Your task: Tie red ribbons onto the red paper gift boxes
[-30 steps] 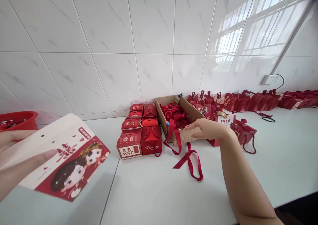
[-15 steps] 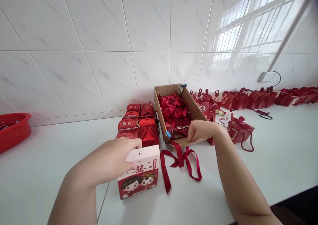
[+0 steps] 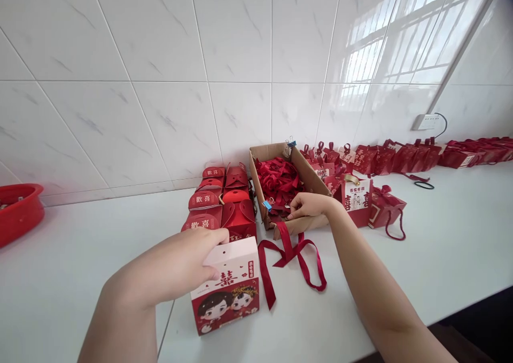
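Note:
My left hand [image 3: 192, 264] is closed on the top of a red and white gift box [image 3: 228, 296] printed with two cartoon figures. The box is at the front of the white table, and my thumb lies on its printed face. My right hand [image 3: 306, 205] reaches just inside the near end of an open cardboard carton [image 3: 315, 223]. Its fingers are pinched together; what they hold, if anything, is hidden. Red ribbons [image 3: 280, 176] fill the carton in a tangled heap. A loose dark red ribbon [image 3: 286, 248] hangs over the near rim and loops onto the table.
Folded red boxes [image 3: 206, 200] stand in rows left of the carton. Several finished-looking red gift boxes [image 3: 387, 208] line the wall to the right. A red plastic basin [image 3: 24, 213] is at the far left. A black ring [image 3: 424, 185] lies at the right.
My right hand has moved from the carton's near rim to just inside it. The gift box in my left hand has shifted slightly toward me, showing more of its printed face.

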A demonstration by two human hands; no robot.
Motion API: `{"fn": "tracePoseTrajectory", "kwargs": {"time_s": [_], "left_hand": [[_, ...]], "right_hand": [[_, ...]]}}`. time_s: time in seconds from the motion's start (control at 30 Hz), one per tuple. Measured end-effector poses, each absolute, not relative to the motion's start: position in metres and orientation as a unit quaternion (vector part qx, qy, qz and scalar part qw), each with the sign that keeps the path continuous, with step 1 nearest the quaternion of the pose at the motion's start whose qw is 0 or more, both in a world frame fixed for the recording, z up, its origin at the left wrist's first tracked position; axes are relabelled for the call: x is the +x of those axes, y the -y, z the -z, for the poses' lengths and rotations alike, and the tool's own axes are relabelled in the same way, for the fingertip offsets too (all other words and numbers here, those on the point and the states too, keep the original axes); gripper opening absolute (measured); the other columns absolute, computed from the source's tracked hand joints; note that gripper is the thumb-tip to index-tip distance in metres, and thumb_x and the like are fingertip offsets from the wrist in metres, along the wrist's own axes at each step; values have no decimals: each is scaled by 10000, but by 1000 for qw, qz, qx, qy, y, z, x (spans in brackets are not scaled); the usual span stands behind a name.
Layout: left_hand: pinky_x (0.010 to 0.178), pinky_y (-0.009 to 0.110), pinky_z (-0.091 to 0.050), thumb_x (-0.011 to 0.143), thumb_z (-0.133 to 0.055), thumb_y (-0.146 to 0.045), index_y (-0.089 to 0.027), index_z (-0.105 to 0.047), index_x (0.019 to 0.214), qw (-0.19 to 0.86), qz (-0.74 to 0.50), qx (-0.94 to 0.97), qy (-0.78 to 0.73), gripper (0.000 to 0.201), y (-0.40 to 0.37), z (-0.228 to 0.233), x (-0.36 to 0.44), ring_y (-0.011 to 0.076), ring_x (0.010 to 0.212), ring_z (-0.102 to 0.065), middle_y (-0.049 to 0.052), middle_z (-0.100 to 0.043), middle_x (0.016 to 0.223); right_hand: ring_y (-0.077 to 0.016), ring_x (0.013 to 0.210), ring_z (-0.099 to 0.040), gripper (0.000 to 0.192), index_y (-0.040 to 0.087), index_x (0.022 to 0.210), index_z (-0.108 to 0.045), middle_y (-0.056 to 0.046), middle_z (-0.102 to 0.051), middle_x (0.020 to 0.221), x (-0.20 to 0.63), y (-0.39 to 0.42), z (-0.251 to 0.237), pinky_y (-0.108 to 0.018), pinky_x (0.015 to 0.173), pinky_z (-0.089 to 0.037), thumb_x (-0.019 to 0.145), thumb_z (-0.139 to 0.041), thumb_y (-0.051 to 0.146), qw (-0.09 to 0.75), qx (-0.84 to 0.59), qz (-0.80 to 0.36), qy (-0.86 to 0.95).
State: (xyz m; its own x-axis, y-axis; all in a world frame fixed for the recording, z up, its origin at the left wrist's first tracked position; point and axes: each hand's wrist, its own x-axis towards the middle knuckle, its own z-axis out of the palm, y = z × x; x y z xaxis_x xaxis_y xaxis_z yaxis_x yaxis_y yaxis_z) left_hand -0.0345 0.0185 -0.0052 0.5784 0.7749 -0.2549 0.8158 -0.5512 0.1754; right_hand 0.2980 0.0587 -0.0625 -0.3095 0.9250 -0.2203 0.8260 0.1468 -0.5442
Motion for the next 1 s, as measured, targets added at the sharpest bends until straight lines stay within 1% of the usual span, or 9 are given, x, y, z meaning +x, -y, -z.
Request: {"fn": "tracePoseTrajectory", "kwargs": {"time_s": [0.17, 0.23, 0.3, 0.37, 0.43, 0.57, 0.73, 0.87, 1.0], "left_hand": [[583, 267, -364, 754, -511, -310, -242, -540, 847, 159, 63, 877, -449, 119, -19, 6, -35, 201, 740, -557, 32, -577, 835], [580, 267, -359, 757, -508, -315, -242, -539, 850, 163, 58, 878, -447, 121, -18, 6, -35, 202, 739, -555, 32, -575, 832], [576, 267, -355, 761, -508, -319, -242, -535, 832, 170, 59, 878, -444, 108, -18, 4, -35, 200, 727, -550, 30, -572, 819], [573, 267, -352, 761, -510, -325, -241, -531, 813, 177, 61, 878, -440, 100, -17, 3, -34, 198, 712, -545, 28, -568, 804], [574, 268, -353, 761, -512, -330, -240, -532, 807, 180, 61, 879, -437, 103, -16, 2, -34, 197, 702, -542, 26, -566, 794], [586, 269, -360, 767, -509, -333, -245, -537, 825, 175, 64, 882, -434, 110, -16, 2, -34, 193, 698, -542, 21, -577, 799], [597, 268, -368, 775, -497, -319, -243, -541, 844, 170, 66, 884, -430, 111, -17, 3, -35, 189, 694, -550, 20, -589, 800], [599, 269, -372, 772, -497, -303, -242, -538, 841, 173, 67, 884, -429, 102, -16, 3, -34, 196, 716, -558, 25, -589, 809], [591, 269, -371, 760, -508, -300, -243, -536, 834, 175, 68, 881, -434, 98, -16, 2, -33, 200, 724, -560, 26, -586, 810]], "right_hand": [[-131, 695, -528, 164, 185, 728, -618, -12, -644, 816, 293, -61, 66, -234, 605, -378, 755, -582, 343, 53, -575, -298, 760], [-151, 748, -568, 167, 198, 832, -658, -22, -667, 896, 291, -61, 67, -237, 621, -400, 744, -584, 319, 31, -579, -300, 758], [-173, 814, -594, 306, 227, 1016, -663, -30, -672, 1000, 289, -61, 69, -245, 648, -420, 723, -591, 283, 13, -585, -298, 754], [-195, 886, -604, 483, 257, 1179, -614, -33, -657, 1093, 285, -61, 71, -257, 688, -431, 697, -594, 239, -5, -590, -294, 752], [-222, 945, -602, 564, 259, 1242, -589, -45, -647, 1135, 281, -62, 74, -275, 723, -433, 681, -585, 201, -25, -596, -287, 750], [-264, 945, -606, 492, 222, 1178, -648, -88, -669, 1081, 269, -63, 78, -306, 713, -432, 696, -554, 185, -57, -621, -269, 734], [-253, 867, -615, 373, 217, 1070, -698, -90, -693, 958, 260, -60, 79, -306, 679, -426, 732, -540, 207, -66, -642, -250, 721], [-231, 795, -616, 285, 199, 973, -720, -79, -698, 866, 260, -60, 81, -289, 656, -422, 740, -560, 233, -55, -652, -239, 718], [-205, 714, -618, 195, 192, 853, -723, -65, -695, 789, 263, -60, 82, -273, 632, -428, 753, -592, 297, -20, -657, -229, 718]]}}
